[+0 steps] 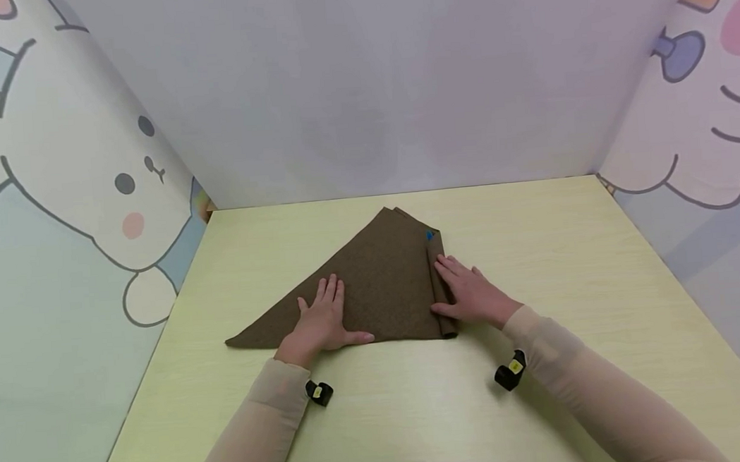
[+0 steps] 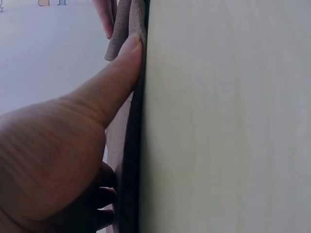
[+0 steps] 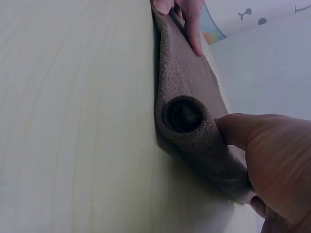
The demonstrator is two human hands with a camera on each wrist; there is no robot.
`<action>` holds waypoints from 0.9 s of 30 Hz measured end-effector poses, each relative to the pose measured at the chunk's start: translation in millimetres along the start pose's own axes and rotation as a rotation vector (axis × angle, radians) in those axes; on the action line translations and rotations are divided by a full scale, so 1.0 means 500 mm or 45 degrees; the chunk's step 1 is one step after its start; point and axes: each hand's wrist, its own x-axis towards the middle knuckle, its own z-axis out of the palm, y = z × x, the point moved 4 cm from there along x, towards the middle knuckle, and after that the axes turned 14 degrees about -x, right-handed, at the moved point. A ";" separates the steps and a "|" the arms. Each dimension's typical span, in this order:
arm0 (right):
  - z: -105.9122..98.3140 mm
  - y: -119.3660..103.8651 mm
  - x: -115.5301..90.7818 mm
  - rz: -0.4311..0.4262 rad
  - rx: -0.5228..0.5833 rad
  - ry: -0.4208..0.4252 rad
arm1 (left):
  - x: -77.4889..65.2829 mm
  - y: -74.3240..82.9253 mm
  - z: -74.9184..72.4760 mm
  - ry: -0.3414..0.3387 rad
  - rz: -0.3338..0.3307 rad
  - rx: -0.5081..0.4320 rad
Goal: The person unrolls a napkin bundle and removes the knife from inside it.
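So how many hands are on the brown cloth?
2. The left hand rests with fingers spread on the flat part of the brown cloth, by its near edge; the right hand is on the rolled side.

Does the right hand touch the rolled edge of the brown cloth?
Touching. The right wrist view shows it: the thumb of the right hand lies against the side of the cloth's rolled edge, with no gap.

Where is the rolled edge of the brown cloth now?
In the head view, the rolled edge is on the right side of the brown cloth, partly under the right hand.
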 end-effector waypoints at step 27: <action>-0.001 0.030 -0.026 0.046 0.125 -0.001 | 0.003 -0.001 0.003 -0.002 -0.008 0.006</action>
